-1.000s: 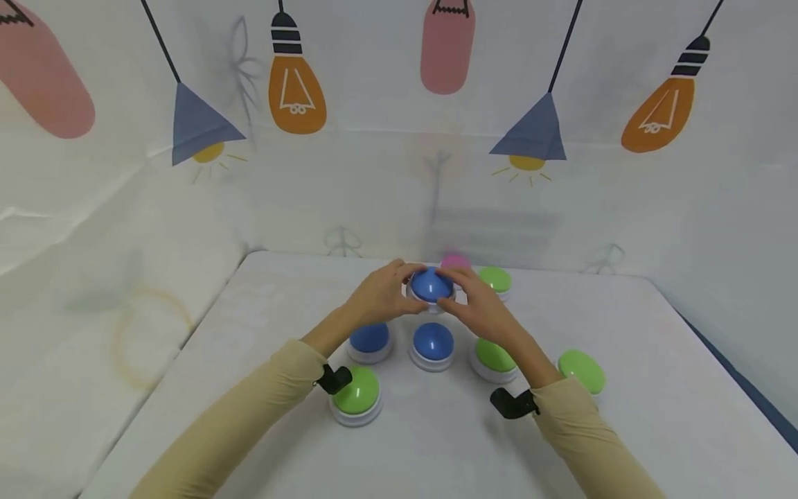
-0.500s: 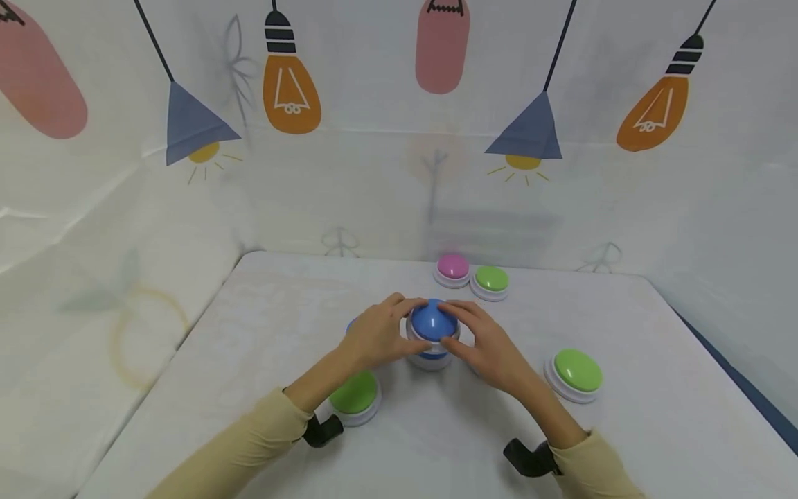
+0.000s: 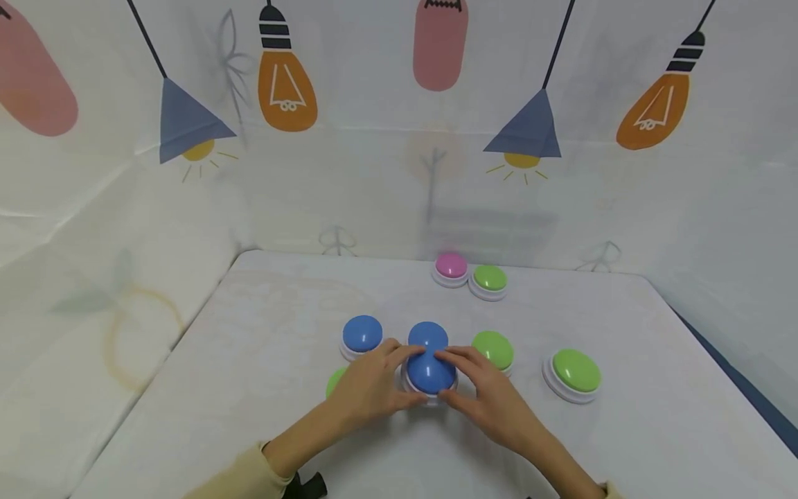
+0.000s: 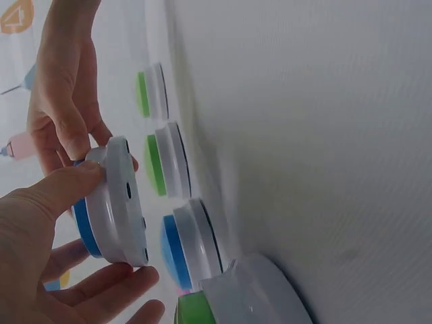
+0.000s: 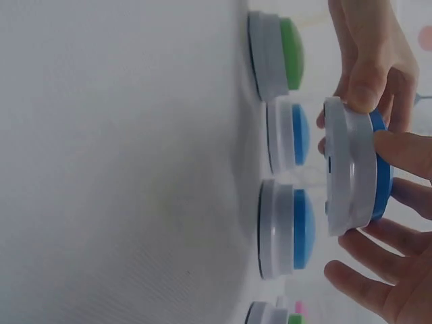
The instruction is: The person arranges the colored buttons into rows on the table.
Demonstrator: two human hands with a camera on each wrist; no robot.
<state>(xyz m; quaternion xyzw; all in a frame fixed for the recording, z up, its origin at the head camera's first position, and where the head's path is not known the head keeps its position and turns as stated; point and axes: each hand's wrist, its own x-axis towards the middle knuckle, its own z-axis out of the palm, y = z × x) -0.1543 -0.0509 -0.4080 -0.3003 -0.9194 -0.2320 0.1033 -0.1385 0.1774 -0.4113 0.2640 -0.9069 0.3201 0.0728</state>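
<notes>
Both hands hold one dome push button (image 3: 431, 375), blue on top with a white base, between thumbs and fingers. My left hand (image 3: 369, 388) grips its left side and my right hand (image 3: 492, 395) its right side. In the left wrist view the white base (image 4: 118, 202) hangs clear of the table, tilted a little. Just behind it in the head view stands a second blue button (image 3: 427, 335), its front part covered. A third blue button (image 3: 362, 333) sits to the left, and a green button (image 3: 335, 380) is mostly hidden by my left hand.
Right of the hands stand two green buttons, a near one (image 3: 493, 347) partly covered and a farther one (image 3: 576, 371). A pink button (image 3: 451, 266) and another green button (image 3: 490, 278) sit by the back edge of the white table (image 3: 299, 284). A printed sheet (image 3: 374, 173) hangs behind.
Both hands have brought the held blue button toward the person and lower, from over the back buttons to in front of the middle blue one. The other buttons stay put.
</notes>
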